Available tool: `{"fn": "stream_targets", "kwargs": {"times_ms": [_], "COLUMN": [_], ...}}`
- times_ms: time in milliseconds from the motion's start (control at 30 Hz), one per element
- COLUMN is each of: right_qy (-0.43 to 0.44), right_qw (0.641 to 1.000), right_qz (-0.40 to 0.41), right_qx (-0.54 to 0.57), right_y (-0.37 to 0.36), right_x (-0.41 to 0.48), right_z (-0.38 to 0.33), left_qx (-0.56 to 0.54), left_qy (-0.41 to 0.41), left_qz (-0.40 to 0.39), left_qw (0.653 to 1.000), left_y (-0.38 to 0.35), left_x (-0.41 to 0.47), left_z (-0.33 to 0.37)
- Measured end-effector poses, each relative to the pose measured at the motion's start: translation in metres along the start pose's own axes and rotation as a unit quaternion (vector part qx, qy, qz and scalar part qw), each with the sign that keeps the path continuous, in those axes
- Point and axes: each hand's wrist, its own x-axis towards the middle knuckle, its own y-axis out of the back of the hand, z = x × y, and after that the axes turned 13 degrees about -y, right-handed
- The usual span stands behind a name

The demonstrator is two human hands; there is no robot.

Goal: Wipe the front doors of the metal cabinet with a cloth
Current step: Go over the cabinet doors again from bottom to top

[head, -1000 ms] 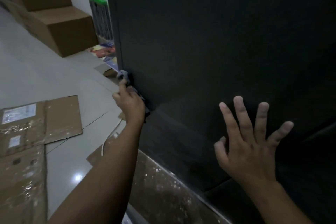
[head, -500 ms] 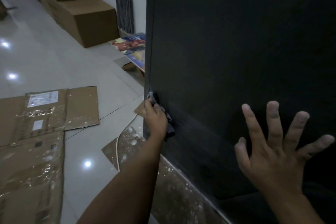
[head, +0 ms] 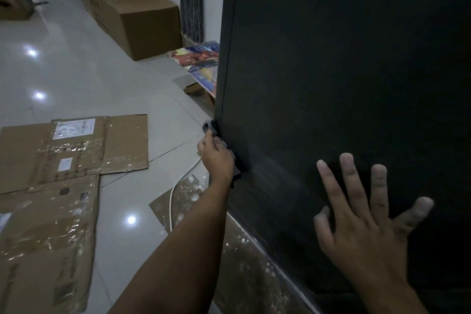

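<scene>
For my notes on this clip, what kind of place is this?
Probably a storeroom or a room being fitted out: stacked cardboard boxes, white-spattered flattened cardboard on the tiled floor, and a mop standing beside the dark cabinet.

Your only view rides on your head and looks forward and down, close up against the dark cabinet door (head: 356, 84), which fills the right half of the frame at a slant. Your left hand (head: 216, 158) with its cloth (head: 209, 126) sits near mid-frame at the door's left edge. Your right hand (head: 369, 224) looms large at lower right, and the left half takes in the floor (head: 76, 79) out to the boxes (head: 142, 23) and mop (head: 192, 7) by the wall.
</scene>
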Motion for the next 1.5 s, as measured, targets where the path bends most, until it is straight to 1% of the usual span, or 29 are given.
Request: {"fn": "stream_targets", "kwargs": {"times_ms": [100, 167, 300, 367, 400, 433, 500, 533, 567, 600, 633, 667, 700, 767, 800, 867, 900, 967, 1067, 1133, 1200, 1367, 1500], "right_qy": [0.006, 0.024, 0.045, 0.053, 0.057, 0.059, 0.062, 0.063, 0.063, 0.063, 0.064, 0.065, 0.065, 0.062, 0.060, 0.060, 0.062, 0.063, 0.072, 0.093, 0.111, 0.126, 0.111], "right_qw": [1.000, 1.000, 0.999, 0.998, 0.998, 0.998, 0.997, 0.997, 0.997, 0.997, 0.996, 0.996, 0.996, 0.996, 0.996, 0.996, 0.996, 0.996, 0.996, 0.995, 0.992, 0.984, 0.984], "right_qz": [0.008, 0.006, -0.006, -0.008, -0.010, -0.013, -0.025, -0.033, -0.039, -0.044, -0.048, -0.053, -0.057, -0.059, -0.058, -0.053, -0.053, -0.057, -0.044, -0.040, -0.059, -0.120, -0.135], "right_qx": [0.008, 0.019, 0.025, 0.017, 0.016, 0.020, 0.023, 0.022, 0.022, 0.023, 0.025, 0.027, 0.029, 0.033, 0.034, 0.024, 0.021, 0.022, 0.004, -0.018, -0.030, -0.033, -0.028], "right_y": [-0.002, -0.003, -0.006, -0.009, -0.011, -0.013, -0.017, -0.018, -0.019, -0.019, -0.020, -0.021, -0.022, -0.024, -0.025, -0.026, -0.027, -0.027, -0.025, -0.020, -0.013, 0.013, 0.038], "right_x": [0.006, 0.014, 0.031, 0.033, 0.033, 0.034, 0.035, 0.035, 0.036, 0.037, 0.037, 0.037, 0.036, 0.036, 0.035, 0.036, 0.036, 0.035, 0.034, 0.035, 0.036, 0.037, 0.034], "right_z": [-0.006, -0.014, -0.032, -0.039, -0.042, -0.044, -0.050, -0.052, -0.054, -0.056, -0.057, -0.057, -0.058, -0.057, -0.056, -0.055, -0.056, -0.056, -0.057, -0.055, -0.051, -0.037, -0.014], "left_qx": [0.018, 0.037, 0.055, 0.020, 0.003, -0.007, 0.036, 0.060, 0.075, 0.059, 0.019, -0.031, -0.029, 0.028, 0.025, -0.054, -0.065, -0.034, 0.006, 0.015, 0.002, -0.039, -0.087], "left_qy": [0.007, 0.029, 0.107, 0.157, 0.169, 0.172, 0.147, 0.124, 0.117, 0.125, 0.146, 0.162, 0.138, 0.055, 0.052, 0.078, 0.095, 0.093, 0.095, 0.124, 0.151, 0.091, 0.023], "left_qz": [-0.023, -0.052, -0.156, -0.200, -0.217, -0.237, -0.278, -0.285, -0.279, -0.242, -0.177, -0.123, -0.093, -0.107, -0.099, -0.067, -0.052, -0.050, -0.071, -0.086, -0.090, -0.070, -0.067], "left_qw": [1.000, 0.998, 0.980, 0.967, 0.961, 0.956, 0.948, 0.948, 0.950, 0.960, 0.973, 0.979, 0.986, 0.992, 0.993, 0.993, 0.992, 0.994, 0.993, 0.988, 0.984, 0.993, 0.994], "left_y": [-0.003, -0.005, -0.007, -0.004, -0.003, -0.003, -0.004, -0.005, -0.007, -0.009, -0.013, -0.015, -0.016, -0.011, -0.011, -0.009, -0.011, -0.014, -0.013, -0.012, -0.010, 0.002, 0.007], "left_x": [-0.008, -0.016, -0.029, -0.037, -0.042, -0.046, -0.050, -0.052, -0.051, -0.050, -0.050, -0.047, -0.041, -0.024, -0.016, -0.006, -0.004, -0.012, -0.026, -0.024, -0.022, -0.031, -0.063], "left_z": [-0.029, -0.053, -0.100, -0.116, -0.125, -0.133, -0.147, -0.153, -0.158, -0.156, -0.152, -0.148, -0.143, -0.136, -0.134, -0.123, -0.120, -0.111, -0.106, -0.100, -0.083, -0.020, 0.036]}}
